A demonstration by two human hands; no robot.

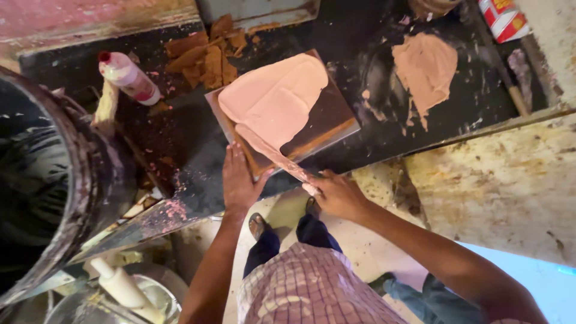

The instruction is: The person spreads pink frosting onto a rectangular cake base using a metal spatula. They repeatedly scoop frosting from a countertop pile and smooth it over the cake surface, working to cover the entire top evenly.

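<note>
While the left hand (239, 180) lies flat and open against the near edge of a square board (327, 117), fingers pointing away from the body, the right hand (337, 193) is closed around the handle end of a long flat blade (273, 153) coated in pink paste. The blade's long axis runs on a diagonal, from the right hand at the lower right up and to the left across the board's near corner, so its far tip ends just beyond the left hand's fingertips. A broad smear of pink putty (276, 96) covers most of the board and sits directly ahead of both hands; the left hand is the nearer of the 2 to it, touching the board, while the right hand stays off the board's edge over the dark worktop (180, 138). A second patch of the same paste (425, 69) lies well apart to the right on the worktop. To the left rear are a plastic bottle (129, 77) lying on its side and a heap of brown crumbled pieces (207, 57). A large dark drum (48, 180) stands at the far left.
</note>
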